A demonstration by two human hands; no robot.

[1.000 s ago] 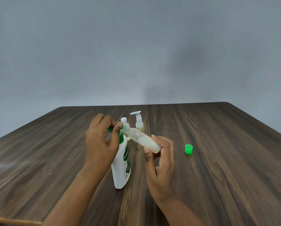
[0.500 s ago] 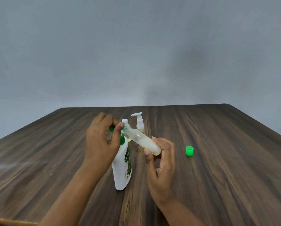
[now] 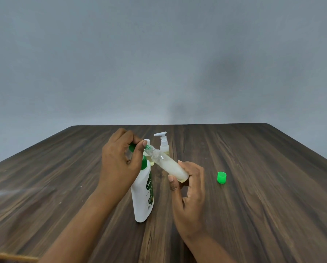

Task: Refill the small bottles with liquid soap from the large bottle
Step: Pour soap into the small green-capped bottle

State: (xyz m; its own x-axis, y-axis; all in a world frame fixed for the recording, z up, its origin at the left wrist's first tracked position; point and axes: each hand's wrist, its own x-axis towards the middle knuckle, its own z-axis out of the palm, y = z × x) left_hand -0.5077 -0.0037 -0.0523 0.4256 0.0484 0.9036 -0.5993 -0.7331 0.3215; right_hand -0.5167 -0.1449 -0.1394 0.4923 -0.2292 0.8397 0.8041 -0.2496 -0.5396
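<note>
A large white soap bottle [image 3: 142, 198] with a green pump head stands upright on the wooden table [image 3: 253, 205]. My left hand [image 3: 119, 164] grips the green pump head, thumb on top near the nozzle. My right hand [image 3: 187, 188] holds a small clear bottle [image 3: 170, 165] tilted, its open mouth against the pump nozzle; whitish soap fills its lower part. Its green cap [image 3: 221, 177] lies on the table to the right. Behind stand two more small bottles: one with a white pump [image 3: 163, 144], one with a white cap [image 3: 149, 160], mostly hidden.
The dark wood table runs to a grey wall behind. A light wooden edge [image 3: 11, 256] shows at the bottom left corner.
The view has shifted slightly. Both hands and the bottles keep nearly the same pose, with the small bottle held at the pump nozzle.
</note>
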